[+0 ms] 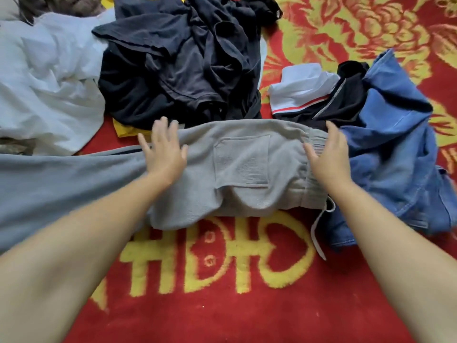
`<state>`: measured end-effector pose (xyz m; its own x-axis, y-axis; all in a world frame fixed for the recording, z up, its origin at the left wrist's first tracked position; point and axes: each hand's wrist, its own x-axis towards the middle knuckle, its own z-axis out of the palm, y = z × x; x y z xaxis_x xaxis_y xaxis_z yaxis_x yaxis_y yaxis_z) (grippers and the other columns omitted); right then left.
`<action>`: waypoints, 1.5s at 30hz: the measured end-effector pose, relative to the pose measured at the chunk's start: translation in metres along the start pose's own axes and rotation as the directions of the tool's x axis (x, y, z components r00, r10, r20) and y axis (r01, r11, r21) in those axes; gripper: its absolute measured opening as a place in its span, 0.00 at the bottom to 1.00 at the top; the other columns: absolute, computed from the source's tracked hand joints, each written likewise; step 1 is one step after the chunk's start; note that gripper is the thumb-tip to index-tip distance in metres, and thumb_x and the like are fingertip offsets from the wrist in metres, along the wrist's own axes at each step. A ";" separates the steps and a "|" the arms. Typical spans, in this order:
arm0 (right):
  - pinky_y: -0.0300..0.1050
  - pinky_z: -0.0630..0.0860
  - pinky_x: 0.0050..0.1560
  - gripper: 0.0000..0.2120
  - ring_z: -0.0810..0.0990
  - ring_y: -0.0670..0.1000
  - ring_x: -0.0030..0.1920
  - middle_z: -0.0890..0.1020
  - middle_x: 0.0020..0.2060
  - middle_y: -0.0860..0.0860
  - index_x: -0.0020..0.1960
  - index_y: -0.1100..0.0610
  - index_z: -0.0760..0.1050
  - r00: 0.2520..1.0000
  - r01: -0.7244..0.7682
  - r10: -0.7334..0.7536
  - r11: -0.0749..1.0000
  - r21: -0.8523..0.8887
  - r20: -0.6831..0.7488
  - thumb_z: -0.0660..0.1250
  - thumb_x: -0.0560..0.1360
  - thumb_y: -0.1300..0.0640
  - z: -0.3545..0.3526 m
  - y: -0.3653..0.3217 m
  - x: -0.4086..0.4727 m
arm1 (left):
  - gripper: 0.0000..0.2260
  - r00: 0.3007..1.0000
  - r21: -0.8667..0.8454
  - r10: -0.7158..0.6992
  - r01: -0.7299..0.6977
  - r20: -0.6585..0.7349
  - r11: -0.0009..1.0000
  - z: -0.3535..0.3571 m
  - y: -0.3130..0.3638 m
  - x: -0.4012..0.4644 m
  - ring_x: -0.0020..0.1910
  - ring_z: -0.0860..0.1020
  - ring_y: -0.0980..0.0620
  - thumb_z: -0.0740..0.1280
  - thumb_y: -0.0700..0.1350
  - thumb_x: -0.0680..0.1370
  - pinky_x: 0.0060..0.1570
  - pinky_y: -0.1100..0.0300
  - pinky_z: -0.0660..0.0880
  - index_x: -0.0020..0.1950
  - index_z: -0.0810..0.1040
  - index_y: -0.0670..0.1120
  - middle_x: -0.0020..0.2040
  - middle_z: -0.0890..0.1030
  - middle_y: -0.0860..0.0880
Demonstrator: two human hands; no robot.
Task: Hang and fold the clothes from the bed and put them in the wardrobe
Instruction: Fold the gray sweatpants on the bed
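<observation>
Grey sweatpants (242,164) lie flat across the bed, waistband to the right, a square back pocket facing up and the legs running off to the left. My left hand (164,151) lies flat on the seat of the pants with its fingers spread. Over the elastic waistband, my right hand (329,154) rests with straight fingers. A white drawstring (317,233) trails from the waistband onto the blanket.
The bed carries a red and yellow patterned blanket (222,280). Behind the pants lies a heap of dark navy clothes (178,63) with white fabric (47,78) to its left. Blue denim (395,149) and a white and black garment (314,92) lie to the right.
</observation>
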<state>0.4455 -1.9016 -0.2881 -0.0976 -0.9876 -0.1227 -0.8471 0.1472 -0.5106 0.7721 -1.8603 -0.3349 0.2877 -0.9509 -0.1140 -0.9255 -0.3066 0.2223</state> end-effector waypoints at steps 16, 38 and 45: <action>0.51 0.75 0.58 0.20 0.79 0.52 0.52 0.82 0.50 0.51 0.56 0.56 0.75 0.953 -0.124 0.098 0.990 0.074 0.287 0.70 0.67 0.50 -0.054 -0.003 -0.011 | 0.44 0.851 0.093 0.228 -0.306 0.474 0.947 0.040 -0.013 -0.115 0.78 0.41 0.42 0.60 0.30 0.73 0.73 0.40 0.47 0.77 0.34 0.52 0.78 0.39 0.43; 0.53 0.75 0.55 0.21 0.74 0.58 0.63 0.66 0.71 0.50 0.73 0.54 0.63 0.790 0.402 -0.261 0.904 -0.147 0.555 0.56 0.81 0.57 0.126 -0.120 -0.086 | 0.29 0.965 0.178 0.171 -0.207 0.202 0.962 -0.031 -0.169 -0.071 0.73 0.64 0.41 0.65 0.35 0.73 0.70 0.41 0.58 0.74 0.65 0.41 0.73 0.66 0.39; 0.53 0.70 0.44 0.14 0.76 0.64 0.53 0.69 0.62 0.58 0.64 0.58 0.69 0.873 0.279 -0.036 0.855 -0.437 0.487 0.56 0.79 0.62 0.170 -0.147 -0.075 | 0.12 0.894 0.523 0.036 -0.293 0.446 0.800 -0.056 -0.254 -0.013 0.57 0.75 0.48 0.61 0.44 0.77 0.64 0.50 0.60 0.60 0.75 0.50 0.54 0.79 0.49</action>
<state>0.6663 -1.8399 -0.3488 0.1991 -0.8411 -0.5029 -0.9800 -0.1729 -0.0988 1.0170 -1.7721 -0.3354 0.1138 -0.8429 -0.5258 -0.9539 0.0552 -0.2950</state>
